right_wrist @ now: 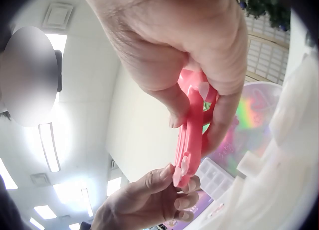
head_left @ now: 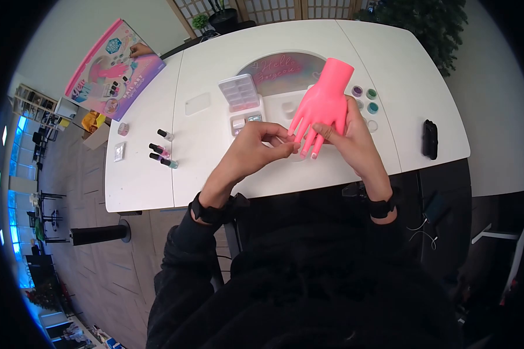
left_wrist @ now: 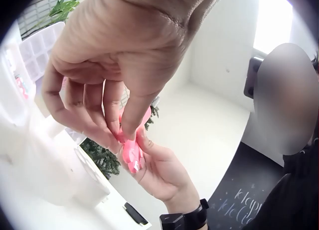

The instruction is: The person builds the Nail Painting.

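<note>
A pink model hand (head_left: pixel 325 104) is tilted over the table's near side, its fingers toward the person. The right hand (head_left: pixel 358 142) grips it round the palm, thumb on top; in the right wrist view the thumb and fingers (right_wrist: pixel 219 120) lie on its two sides. The left hand (head_left: pixel 253 148) pinches one pink fingertip between thumb and forefinger, also seen in the left wrist view, where the pink fingers (left_wrist: pixel 132 153) show below the left thumb. Pale nail pieces (right_wrist: pixel 185 165) sit on some pink fingertips. Whether the left fingertips hold a small piece cannot be told.
On the white table (head_left: pixel 204 180) stand an open compartment case (head_left: pixel 239 93), a rainbow-sheen sign (head_left: pixel 282 70), several polish bottles (head_left: pixel 160 150), small colored pots (head_left: pixel 371 93), a clear lid (head_left: pixel 197 104), a black case (head_left: pixel 429 139) and a product box (head_left: pixel 115 72).
</note>
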The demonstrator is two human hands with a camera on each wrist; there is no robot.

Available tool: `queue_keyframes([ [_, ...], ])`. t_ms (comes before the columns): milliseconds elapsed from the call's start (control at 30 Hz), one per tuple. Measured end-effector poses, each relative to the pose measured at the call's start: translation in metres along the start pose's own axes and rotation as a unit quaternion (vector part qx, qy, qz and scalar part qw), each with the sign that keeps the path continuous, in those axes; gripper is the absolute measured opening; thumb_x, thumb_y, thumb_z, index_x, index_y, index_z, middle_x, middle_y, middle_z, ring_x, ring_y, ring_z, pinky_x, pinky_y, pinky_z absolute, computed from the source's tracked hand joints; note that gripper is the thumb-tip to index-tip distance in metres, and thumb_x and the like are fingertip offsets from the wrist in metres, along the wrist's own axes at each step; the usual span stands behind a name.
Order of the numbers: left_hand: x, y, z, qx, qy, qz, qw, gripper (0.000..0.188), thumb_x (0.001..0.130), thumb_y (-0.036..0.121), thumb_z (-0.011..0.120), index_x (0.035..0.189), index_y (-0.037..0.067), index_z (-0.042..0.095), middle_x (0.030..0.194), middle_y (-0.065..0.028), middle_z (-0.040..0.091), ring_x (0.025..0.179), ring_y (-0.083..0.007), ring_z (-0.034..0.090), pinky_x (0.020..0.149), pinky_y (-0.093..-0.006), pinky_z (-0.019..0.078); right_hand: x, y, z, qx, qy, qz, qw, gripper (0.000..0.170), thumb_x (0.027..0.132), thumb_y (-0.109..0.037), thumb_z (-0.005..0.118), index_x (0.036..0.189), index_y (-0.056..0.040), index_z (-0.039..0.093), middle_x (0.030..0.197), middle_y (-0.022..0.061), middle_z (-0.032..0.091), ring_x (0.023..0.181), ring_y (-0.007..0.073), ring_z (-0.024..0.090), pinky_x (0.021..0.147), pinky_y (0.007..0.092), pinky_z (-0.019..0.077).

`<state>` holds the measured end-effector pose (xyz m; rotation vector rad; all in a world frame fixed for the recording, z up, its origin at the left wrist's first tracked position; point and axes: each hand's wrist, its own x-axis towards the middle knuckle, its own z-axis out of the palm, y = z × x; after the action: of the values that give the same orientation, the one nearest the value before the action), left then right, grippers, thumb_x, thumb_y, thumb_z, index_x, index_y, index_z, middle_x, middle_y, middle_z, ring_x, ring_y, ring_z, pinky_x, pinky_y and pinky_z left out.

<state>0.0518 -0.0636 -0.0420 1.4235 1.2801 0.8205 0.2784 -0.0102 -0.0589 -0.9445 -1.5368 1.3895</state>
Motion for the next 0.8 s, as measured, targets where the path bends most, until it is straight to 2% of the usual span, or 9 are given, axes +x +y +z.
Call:
queue_keyframes([
  [100, 0.0, -0.003, 0.007, 0.028, 0.021, -0.016, 0.999, 0.022, 0.09, 0.018, 0.081, 0.098, -0.002, 0.077, 0.075, -0.0031, 0.071, 0.073, -0.0049, 0.064, 0.069, -0.0244, 0.051, -0.001, 0.0, 0.001, 0.013, 0.009, 0.005, 1.0, 0.066, 0.095, -0.024, 0.082, 0.139, 0.0047, 0.041, 0.122, 0.0167, 0.063, 0.11, 0.0211, 0.069, 0.087, 0.0335, 0.0608],
  [167, 0.0, -0.007, 0.01, 0.065, 0.039, 0.027, 0.997, 0.019, 0.091, 0.017, 0.081, 0.098, 0.001, 0.074, 0.08, 0.0003, 0.072, 0.078, -0.0039, 0.066, 0.068, -0.0213, 0.0499, -0.001, 0.001, 0.002, 0.021, 0.014, 0.007, 1.0, 0.066, 0.095, -0.024, 0.082, 0.139, 0.0048, 0.041, 0.122, 0.0168, 0.064, 0.11, 0.0213, 0.069, 0.087, 0.0338, 0.0609],
  [367, -0.004, -0.007, 0.017, 0.085, 0.078, 0.065, 0.991, 0.022, 0.09, 0.017, 0.082, 0.101, 0.001, 0.071, 0.084, 0.0013, 0.069, 0.079, -0.005, 0.065, 0.068, -0.0227, 0.0502, 0.0, 0.004, 0.003, 0.017, 0.026, 0.001, 1.0, 0.067, 0.096, -0.024, 0.081, 0.141, 0.0054, 0.041, 0.122, 0.0166, 0.064, 0.11, 0.0213, 0.069, 0.087, 0.0338, 0.0609],
  [567, -0.004, -0.008, 0.013, 0.11, 0.063, 0.068, 0.99, 0.024, 0.091, 0.018, 0.083, 0.103, 0.001, 0.071, 0.087, 0.0008, 0.07, 0.079, -0.0065, 0.065, 0.071, -0.0237, 0.0515, 0.001, 0.002, 0.003, 0.014, 0.017, 0.018, 1.0, 0.069, 0.095, -0.025, 0.082, 0.141, 0.0058, 0.041, 0.122, 0.0174, 0.064, 0.111, 0.0214, 0.069, 0.088, 0.0336, 0.0606],
  [600, -0.004, -0.006, 0.01, 0.111, 0.062, 0.07, 0.989, 0.024, 0.091, 0.018, 0.083, 0.103, 0.001, 0.071, 0.087, 0.0008, 0.07, 0.079, -0.0065, 0.065, 0.071, -0.0237, 0.0515, 0.001, 0.003, 0.003, 0.021, 0.01, 0.023, 0.999, 0.067, 0.096, -0.021, 0.081, 0.144, 0.0029, 0.041, 0.126, 0.0165, 0.063, 0.115, 0.022, 0.068, 0.092, 0.0357, 0.0618],
  [667, -0.006, -0.002, 0.002, 0.052, 0.005, -0.001, 0.999, 0.022, 0.092, 0.017, 0.084, 0.103, 0.003, 0.071, 0.088, 0.0008, 0.07, 0.08, -0.0066, 0.065, 0.074, -0.0239, 0.0526, 0.001, 0.005, 0.003, 0.028, 0.005, 0.028, 0.999, 0.065, 0.097, -0.017, 0.079, 0.147, 0.0001, 0.041, 0.13, 0.0155, 0.063, 0.119, 0.0226, 0.068, 0.096, 0.0378, 0.0631],
  [700, -0.006, -0.003, 0.0, 0.053, 0.005, 0.0, 0.999, 0.022, 0.092, 0.017, 0.084, 0.103, 0.003, 0.071, 0.088, 0.0008, 0.07, 0.08, -0.0066, 0.065, 0.074, -0.0239, 0.0526, 0.0, 0.006, 0.003, 0.034, 0.004, 0.017, 0.999, 0.067, 0.096, -0.021, 0.081, 0.145, 0.0022, 0.041, 0.127, 0.0161, 0.064, 0.116, 0.022, 0.068, 0.094, 0.0358, 0.0607],
  [733, -0.006, -0.006, -0.002, -0.006, -0.013, -0.018, 1.0, 0.021, 0.093, 0.016, 0.084, 0.103, 0.004, 0.071, 0.088, 0.0009, 0.07, 0.081, -0.0066, 0.065, 0.075, -0.0242, 0.0528, 0.0, 0.006, 0.003, 0.039, 0.002, 0.007, 0.999, 0.07, 0.094, -0.025, 0.083, 0.143, 0.0043, 0.042, 0.124, 0.0167, 0.065, 0.113, 0.0214, 0.068, 0.093, 0.0338, 0.0583],
  [800, -0.007, -0.007, -0.003, -0.065, -0.03, -0.034, 0.997, 0.02, 0.093, 0.015, 0.084, 0.102, 0.005, 0.071, 0.088, 0.0009, 0.07, 0.081, -0.0065, 0.065, 0.075, -0.0245, 0.053, 0.0, 0.007, 0.003, 0.027, -0.005, -0.001, 1.0, 0.07, 0.094, -0.024, 0.083, 0.143, 0.0035, 0.042, 0.124, 0.016, 0.065, 0.114, 0.0209, 0.068, 0.095, 0.0342, 0.0569],
])
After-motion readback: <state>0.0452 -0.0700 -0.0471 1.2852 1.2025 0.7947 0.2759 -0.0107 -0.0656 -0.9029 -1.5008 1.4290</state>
